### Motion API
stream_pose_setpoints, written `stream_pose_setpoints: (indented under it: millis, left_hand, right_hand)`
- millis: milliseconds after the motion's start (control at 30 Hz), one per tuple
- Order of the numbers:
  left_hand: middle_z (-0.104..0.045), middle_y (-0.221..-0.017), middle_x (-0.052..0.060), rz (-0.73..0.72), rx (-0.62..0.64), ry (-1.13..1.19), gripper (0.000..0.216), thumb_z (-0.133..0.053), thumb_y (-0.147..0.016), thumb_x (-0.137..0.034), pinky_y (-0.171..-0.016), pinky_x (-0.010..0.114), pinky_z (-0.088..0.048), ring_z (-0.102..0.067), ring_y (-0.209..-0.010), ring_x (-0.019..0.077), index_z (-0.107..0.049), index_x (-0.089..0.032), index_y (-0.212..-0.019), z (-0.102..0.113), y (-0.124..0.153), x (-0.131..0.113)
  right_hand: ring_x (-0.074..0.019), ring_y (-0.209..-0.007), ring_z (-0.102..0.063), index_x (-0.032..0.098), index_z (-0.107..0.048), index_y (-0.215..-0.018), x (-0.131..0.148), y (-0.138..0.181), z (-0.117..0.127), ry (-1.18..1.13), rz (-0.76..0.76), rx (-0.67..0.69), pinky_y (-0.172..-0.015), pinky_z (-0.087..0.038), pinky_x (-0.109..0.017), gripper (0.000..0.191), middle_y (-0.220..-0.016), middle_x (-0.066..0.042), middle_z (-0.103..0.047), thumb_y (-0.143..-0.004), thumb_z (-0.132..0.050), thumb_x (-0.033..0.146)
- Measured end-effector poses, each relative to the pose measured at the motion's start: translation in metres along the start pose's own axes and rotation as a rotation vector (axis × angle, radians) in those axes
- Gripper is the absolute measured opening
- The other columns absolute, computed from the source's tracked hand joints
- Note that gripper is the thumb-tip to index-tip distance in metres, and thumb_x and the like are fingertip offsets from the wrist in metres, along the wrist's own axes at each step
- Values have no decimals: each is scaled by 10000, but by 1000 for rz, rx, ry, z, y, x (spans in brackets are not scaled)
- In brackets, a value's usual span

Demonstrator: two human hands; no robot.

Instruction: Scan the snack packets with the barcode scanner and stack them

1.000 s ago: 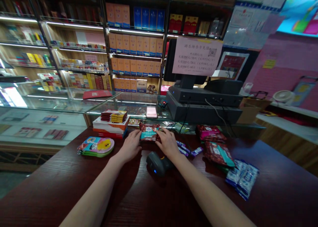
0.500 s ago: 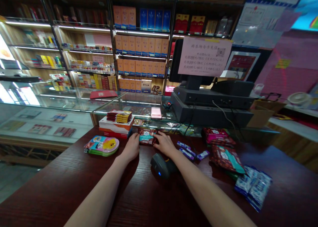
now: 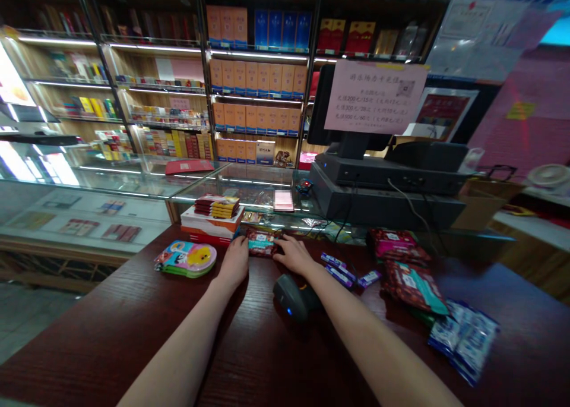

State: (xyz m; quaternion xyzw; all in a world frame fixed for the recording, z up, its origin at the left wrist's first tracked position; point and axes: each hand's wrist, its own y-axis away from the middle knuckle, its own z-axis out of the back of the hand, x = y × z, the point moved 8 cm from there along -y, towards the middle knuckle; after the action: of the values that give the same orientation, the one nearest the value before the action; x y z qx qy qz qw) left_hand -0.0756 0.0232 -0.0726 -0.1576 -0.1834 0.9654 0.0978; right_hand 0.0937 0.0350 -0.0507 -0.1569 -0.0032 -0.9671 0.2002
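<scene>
A brown and teal snack packet (image 3: 261, 243) lies near the far edge of the dark wooden counter, between my two hands. My left hand (image 3: 234, 261) is closed at the packet's left end, its fingertips partly hidden. At the right end, my right hand (image 3: 294, 255) grips the packet with curled fingers. Below my right wrist, a dark handheld barcode scanner (image 3: 290, 298) rests on the counter with a blue light showing. Several small purple packets (image 3: 341, 273) lie just right of my right hand.
Left of my hands are flat cartoon-print packs (image 3: 187, 258) and a white-orange box (image 3: 209, 224) topped with stacked sachets (image 3: 218, 205). To the right lie brown snack bags (image 3: 414, 283) and blue-white packets (image 3: 465, 338). A cash register (image 3: 383, 187) stands behind, beside a glass display case (image 3: 236, 184).
The view has shifted slightly, moving most things a little to the right. My hands stay at the packet's two ends, and the packet's near side looks tilted slightly differently.
</scene>
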Motion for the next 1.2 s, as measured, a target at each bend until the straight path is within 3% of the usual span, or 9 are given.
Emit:
stream_pose_setpoints:
  millis: [233, 467, 767, 1200]
  left_hand:
    - [-560, -1356, 230, 44, 17, -83, 579, -299, -860, 29, -1080, 420, -423, -533, -1276, 267, -449, -59, -1413, 6, 4, -2]
    - [-541, -1373, 239, 87, 64, -141, 540, -283, -880, 13, -1034, 427, -462, -517, -1289, 299, -479, -57, -1379, 11, 6, -7]
    - [-450, -1477, 209, 115, 86, -238, 558, -294, -876, -9, -934, 476, -521, -516, -1269, 331, -456, -141, -1394, 16, 10, -12]
    - [-414, -1526, 195, 120, 140, -332, 585, -295, -884, 10, -961, 417, -534, -523, -1290, 299, -420, -113, -1442, 25, 10, -22]
  right_hand:
    - [-293, -1445, -382, 251, -543, -1415, 4, -2, 2, 8, 6, 7, -1094, -333, -510, 533, -1505, -170, -492, -896, -613, 353]
    - [-293, -1446, -380, 253, -549, -1406, 6, -5, 0, 3, 20, 5, -1094, -340, -505, 513, -1460, -151, -543, -903, -607, 335]
    - [-299, -1440, -386, 259, -526, -1423, 7, -4, 0, -2, 7, 11, -1088, -335, -513, 524, -1475, -157, -525, -911, -594, 349]
    - [-293, -1456, -366, 233, -502, -1432, 1, 1, 3, 9, -1, 10, -1108, -316, -503, 563, -1515, -174, -476, -905, -617, 392]
